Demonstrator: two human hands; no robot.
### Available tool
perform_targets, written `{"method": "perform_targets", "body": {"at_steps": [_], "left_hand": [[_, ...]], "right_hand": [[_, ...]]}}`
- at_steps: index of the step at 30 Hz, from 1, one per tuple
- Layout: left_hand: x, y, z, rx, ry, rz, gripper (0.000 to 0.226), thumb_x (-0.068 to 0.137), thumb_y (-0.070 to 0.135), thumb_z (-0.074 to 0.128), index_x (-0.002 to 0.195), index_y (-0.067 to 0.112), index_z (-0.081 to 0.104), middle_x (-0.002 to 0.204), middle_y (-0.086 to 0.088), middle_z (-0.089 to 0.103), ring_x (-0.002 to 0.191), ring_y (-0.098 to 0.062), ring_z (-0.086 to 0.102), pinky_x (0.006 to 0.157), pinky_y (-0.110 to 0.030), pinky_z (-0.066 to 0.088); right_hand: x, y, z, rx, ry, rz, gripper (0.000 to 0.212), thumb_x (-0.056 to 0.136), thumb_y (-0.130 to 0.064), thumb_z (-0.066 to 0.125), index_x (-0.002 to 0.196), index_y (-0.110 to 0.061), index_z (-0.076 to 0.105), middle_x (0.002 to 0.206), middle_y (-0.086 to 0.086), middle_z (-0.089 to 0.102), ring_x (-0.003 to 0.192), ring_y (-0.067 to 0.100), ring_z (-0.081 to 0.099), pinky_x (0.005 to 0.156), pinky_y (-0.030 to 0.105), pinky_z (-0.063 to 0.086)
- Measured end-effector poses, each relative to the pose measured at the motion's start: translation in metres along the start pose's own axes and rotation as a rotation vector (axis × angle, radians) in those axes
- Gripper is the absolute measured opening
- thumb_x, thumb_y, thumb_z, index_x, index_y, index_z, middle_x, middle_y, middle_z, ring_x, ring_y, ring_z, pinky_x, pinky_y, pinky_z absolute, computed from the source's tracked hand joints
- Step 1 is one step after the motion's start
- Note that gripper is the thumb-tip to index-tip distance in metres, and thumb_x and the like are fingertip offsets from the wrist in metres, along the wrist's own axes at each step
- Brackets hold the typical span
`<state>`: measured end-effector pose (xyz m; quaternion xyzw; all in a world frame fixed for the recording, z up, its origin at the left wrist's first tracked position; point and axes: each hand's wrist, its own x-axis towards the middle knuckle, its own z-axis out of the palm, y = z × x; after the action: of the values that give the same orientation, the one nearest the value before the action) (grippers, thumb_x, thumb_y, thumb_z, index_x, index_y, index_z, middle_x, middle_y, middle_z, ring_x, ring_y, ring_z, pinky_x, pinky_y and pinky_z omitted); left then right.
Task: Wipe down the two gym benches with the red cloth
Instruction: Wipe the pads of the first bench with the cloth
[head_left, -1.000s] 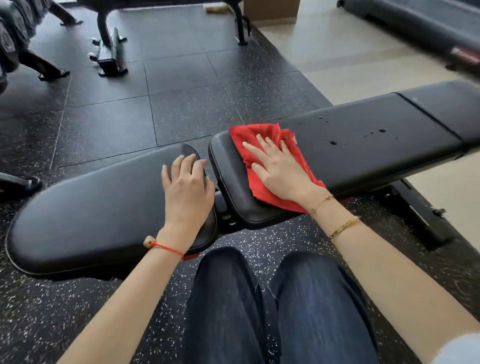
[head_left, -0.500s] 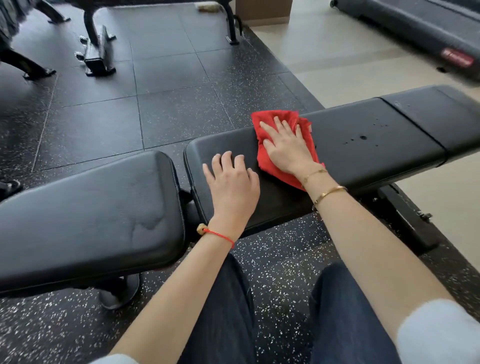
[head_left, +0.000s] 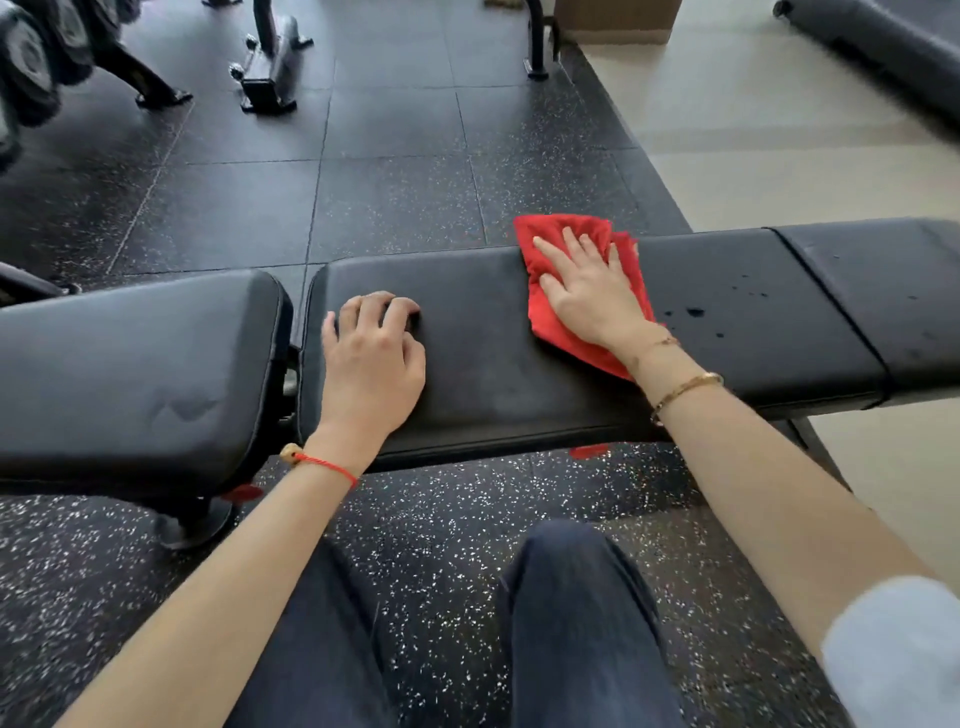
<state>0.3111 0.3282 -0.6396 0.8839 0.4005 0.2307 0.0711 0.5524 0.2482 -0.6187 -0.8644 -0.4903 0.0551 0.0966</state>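
Red cloth (head_left: 576, 244): lying bunched on the long black pad (head_left: 478, 364), at its far edge, now sitting nearer the pad's middle than a second ago, when it was covering the pad's left end.
Right hand (head_left: 589, 293): pressing the cloth flat, fingers straight and spread wide, nothing pinched; it is carrying the cloth rightward along the pad.
Droplets (head_left: 693, 313): dark wet spots are sitting just right of the cloth, apart from it and not yet wiped.
Left hand (head_left: 371, 358): resting on the same pad near its left end, fingers curling loosely and holding nothing; a second ago it was bracing on the neighbouring seat pad (head_left: 135, 374), so it is now following the wipe across.
Pad surface: the stretch between the two hands is looking dull and free of drops, which suggests that part is done.
Task meaning: the stroke is working toward the wet patch, so this pad is probably about half covered; the short end section (head_left: 883, 291) beyond the seam is looking spotted too and is likely waiting its turn.
Floor (head_left: 395, 208): dark speckled rubber tiles are surrounding the bench.
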Motion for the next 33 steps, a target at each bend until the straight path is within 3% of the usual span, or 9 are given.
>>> {"method": "perform_targets", "body": {"at_steps": [2, 6, 10, 15, 18, 23, 27, 29, 33], "left_hand": [[0.001, 0.001, -0.001, -0.005, 0.005, 0.000, 0.031, 0.087, 0.014, 0.049, 0.115, 0.018, 0.060, 0.124, -0.003, 0.058, 0.122, -0.030, 0.048, 0.107, -0.050, 0.034], [0.002, 0.003, -0.003, -0.007, -0.012, -0.022, 0.034, 0.087, 0.016, 0.050, 0.120, 0.016, 0.059, 0.128, -0.002, 0.058, 0.125, -0.028, 0.048, 0.109, -0.049, 0.033], [0.001, 0.001, -0.005, -0.018, 0.000, 0.001, 0.034, 0.089, 0.015, 0.053, 0.122, 0.011, 0.060, 0.128, -0.005, 0.059, 0.124, -0.029, 0.050, 0.109, -0.048, 0.035], [-0.001, 0.004, -0.007, -0.007, -0.008, -0.007, 0.033, 0.089, 0.015, 0.054, 0.122, 0.012, 0.060, 0.129, -0.005, 0.059, 0.126, -0.028, 0.048, 0.111, -0.047, 0.033], [0.000, 0.006, -0.008, -0.009, -0.007, -0.019, 0.033, 0.089, 0.016, 0.055, 0.121, 0.014, 0.060, 0.129, -0.003, 0.058, 0.127, -0.026, 0.047, 0.111, -0.046, 0.032], [0.000, 0.007, -0.007, -0.024, 0.014, -0.029, 0.032, 0.088, 0.016, 0.056, 0.119, 0.016, 0.061, 0.127, -0.001, 0.060, 0.126, -0.025, 0.048, 0.111, -0.045, 0.032], [0.000, 0.005, -0.004, -0.024, 0.018, -0.015, 0.032, 0.088, 0.015, 0.056, 0.120, 0.015, 0.062, 0.126, -0.001, 0.061, 0.124, -0.026, 0.049, 0.110, -0.046, 0.034], [0.000, 0.003, -0.003, -0.029, 0.022, -0.010, 0.032, 0.089, 0.014, 0.055, 0.120, 0.015, 0.061, 0.127, -0.002, 0.061, 0.124, -0.027, 0.049, 0.110, -0.046, 0.035], [0.000, 0.001, -0.001, -0.023, 0.033, 0.003, 0.032, 0.089, 0.015, 0.055, 0.120, 0.014, 0.061, 0.126, -0.004, 0.061, 0.123, -0.028, 0.050, 0.109, -0.047, 0.037]], "right_hand": [[0.014, -0.019, 0.004, -0.008, -0.004, -0.045, 0.053, 0.102, -0.036, 0.031, 0.153, -0.031, 0.019, 0.163, 0.009, 0.007, 0.150, 0.025, 0.005, 0.121, 0.045, -0.005], [-0.019, -0.057, 0.020, -0.003, -0.008, -0.305, 0.054, 0.100, -0.036, 0.033, 0.152, -0.034, 0.019, 0.163, 0.006, 0.009, 0.150, 0.023, 0.007, 0.121, 0.044, -0.003], [-0.074, -0.043, 0.022, 0.062, 0.007, -0.494, 0.054, 0.099, -0.037, 0.036, 0.151, -0.038, 0.022, 0.162, 0.000, 0.014, 0.150, 0.019, 0.010, 0.122, 0.041, 0.000], [-0.054, 0.016, 0.007, 0.058, 0.011, -0.296, 0.053, 0.099, -0.035, 0.037, 0.151, -0.037, 0.024, 0.162, 0.001, 0.013, 0.150, 0.020, 0.010, 0.122, 0.042, -0.003], [-0.020, 0.009, 0.002, 0.013, 0.011, -0.163, 0.053, 0.101, -0.036, 0.031, 0.152, -0.035, 0.019, 0.163, 0.006, 0.007, 0.150, 0.023, 0.006, 0.121, 0.044, -0.005], [-0.032, -0.044, 0.018, 0.031, 0.009, -0.318, 0.054, 0.100, -0.037, 0.032, 0.153, -0.032, 0.019, 0.163, 0.009, 0.007, 0.150, 0.025, 0.006, 0.121, 0.043, -0.005], [-0.067, -0.032, 0.022, 0.042, 0.040, -0.464, 0.054, 0.099, -0.036, 0.035, 0.151, -0.035, 0.023, 0.162, 0.004, 0.013, 0.150, 0.022, 0.011, 0.121, 0.041, -0.004], [-0.070, -0.010, 0.016, 0.046, 0.049, -0.430, 0.054, 0.099, -0.036, 0.036, 0.151, -0.037, 0.023, 0.162, 0.001, 0.015, 0.149, 0.020, 0.012, 0.121, 0.040, -0.003], [-0.051, 0.028, 0.004, 0.018, 0.056, -0.190, 0.054, 0.100, -0.035, 0.034, 0.152, -0.035, 0.021, 0.163, 0.005, 0.011, 0.150, 0.022, 0.010, 0.121, 0.044, -0.004]]}}
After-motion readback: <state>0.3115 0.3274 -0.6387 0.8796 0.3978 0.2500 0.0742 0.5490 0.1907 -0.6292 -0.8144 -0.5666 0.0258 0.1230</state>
